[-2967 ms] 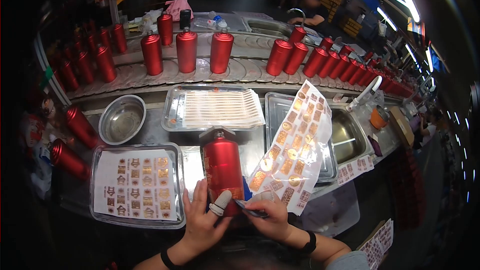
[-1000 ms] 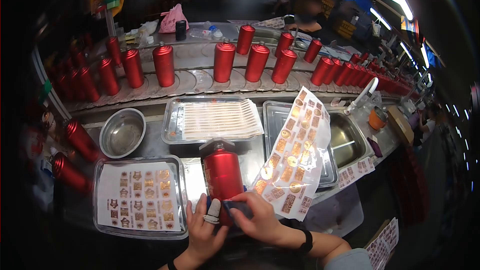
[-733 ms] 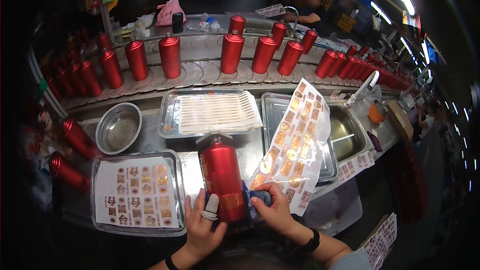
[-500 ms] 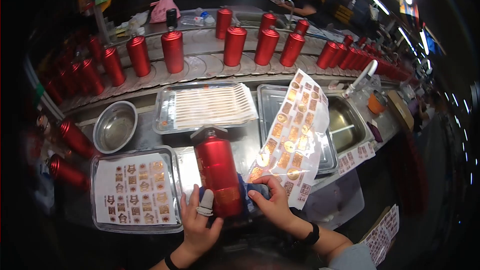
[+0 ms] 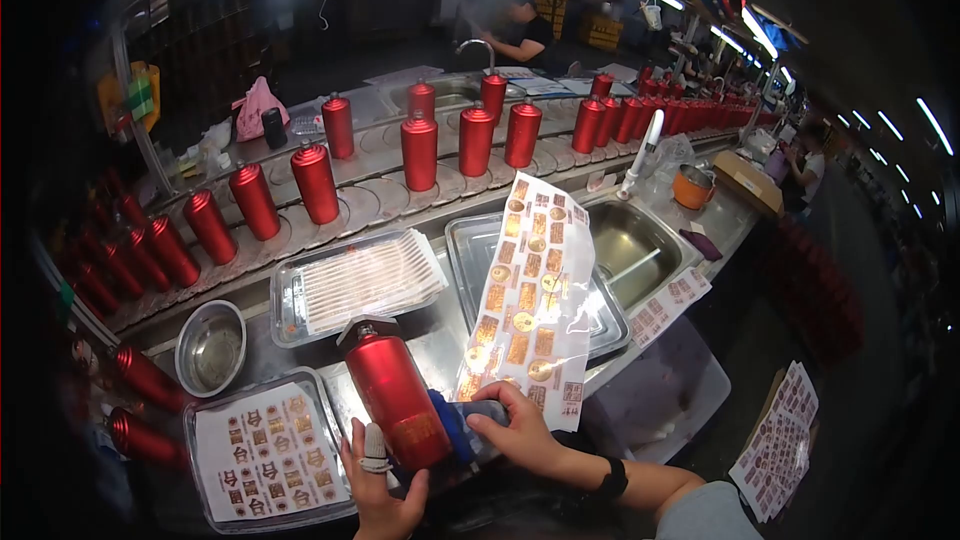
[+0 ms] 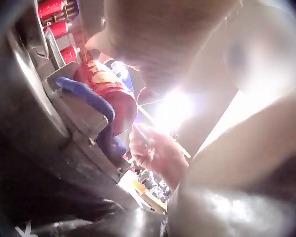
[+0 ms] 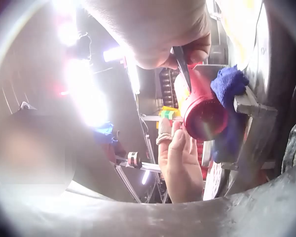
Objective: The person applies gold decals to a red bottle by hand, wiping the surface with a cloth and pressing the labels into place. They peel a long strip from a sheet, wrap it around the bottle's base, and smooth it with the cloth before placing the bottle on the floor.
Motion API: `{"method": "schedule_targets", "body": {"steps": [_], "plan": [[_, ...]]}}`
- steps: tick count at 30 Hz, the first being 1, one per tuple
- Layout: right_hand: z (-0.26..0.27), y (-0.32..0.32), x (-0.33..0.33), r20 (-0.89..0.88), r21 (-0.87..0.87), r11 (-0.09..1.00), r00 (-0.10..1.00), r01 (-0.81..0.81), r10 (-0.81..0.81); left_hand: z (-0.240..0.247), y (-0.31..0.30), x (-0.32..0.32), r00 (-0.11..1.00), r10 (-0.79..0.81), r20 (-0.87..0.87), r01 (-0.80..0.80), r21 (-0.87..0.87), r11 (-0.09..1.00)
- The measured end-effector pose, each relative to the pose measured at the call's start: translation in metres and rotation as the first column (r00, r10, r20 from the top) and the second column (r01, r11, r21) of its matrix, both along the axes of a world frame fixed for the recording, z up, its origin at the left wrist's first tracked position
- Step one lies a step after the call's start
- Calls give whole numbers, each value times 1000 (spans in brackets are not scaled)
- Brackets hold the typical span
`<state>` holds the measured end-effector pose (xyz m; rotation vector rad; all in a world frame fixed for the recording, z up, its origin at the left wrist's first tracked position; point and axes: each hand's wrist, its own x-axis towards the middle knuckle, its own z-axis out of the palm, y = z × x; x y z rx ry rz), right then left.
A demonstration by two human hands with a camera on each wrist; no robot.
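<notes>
The left hand (image 5: 385, 500) is held low at the bench edge, its fingers extended and a little apart, with a whitish sleeve (image 5: 374, 445) worn on one of them. The right hand (image 5: 522, 430) is brought in from the other side, and a dark tool (image 7: 181, 67) is pinched between thumb and fingers. Between the hands a red bottle (image 5: 392, 395) is laid on its side, neck turned away, its base end placed just beside the left fingers and its right side near the right fingertips; whether it is touched by the tool cannot be told. In the right wrist view the bottle's round base and the tool's pointed tip are shown, neither made out in the head view; in the left wrist view, pale gold print (image 6: 102, 77) is seen on its side. Blue cloth (image 5: 456, 430) is bunched beside it. Farther off, a tray (image 5: 327, 410) bearing a sticker sheet is set to the left and a loose printed sheet (image 5: 530, 310) to the right. Beyond, upright red bottles (image 5: 420, 155) are lined along a conveyor (image 5: 372, 202), past which a person (image 5: 532, 35) is seen
</notes>
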<state>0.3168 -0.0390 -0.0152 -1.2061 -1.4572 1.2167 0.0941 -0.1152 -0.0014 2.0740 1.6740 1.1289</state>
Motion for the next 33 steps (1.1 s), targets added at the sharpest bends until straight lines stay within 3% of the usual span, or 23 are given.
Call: {"method": "schedule_targets", "body": {"steps": [6,9,11,13,17,19,21,23,25,27,30,33], "plan": [[10,-12,54,-141,-132,981,976,146,-164,33,-2,13,975,-119,189,88,165,982],[14,-24,91,-332,-184,953,897,241,-291,36,-5,22,962,-204,181,167,202,965],[21,-37,116,-333,-143,913,850,383,-409,35,-5,27,946,-261,193,220,208,953],[15,-50,147,-397,-136,868,777,477,-489,34,-5,31,938,-302,170,265,207,942],[17,-91,194,-523,-321,716,514,620,-680,45,-10,45,916,-372,151,339,203,919],[4,-111,221,-389,-331,606,481,723,-786,46,-12,52,899,-410,155,379,193,905],[-36,-126,257,-277,-184,499,442,847,-853,53,-18,58,901,-423,94,401,192,896],[-52,-149,282,-235,-203,412,364,889,-901,52,-22,62,907,-413,81,396,168,903],[-76,-169,307,-154,-161,248,224,955,-962,58,-26,63,923,-384,-21,382,158,911],[-109,-192,338,39,-122,111,116,986,-992,56,-26,66,920,-391,-2,385,176,906],[-154,-230,373,327,16,-54,-57,998,-943,54,-26,72,920,-389,44,376,176,910],[-167,-265,384,641,194,-150,-241,970,-729,52,-29,78,920,-389,49,375,176,910]]}}
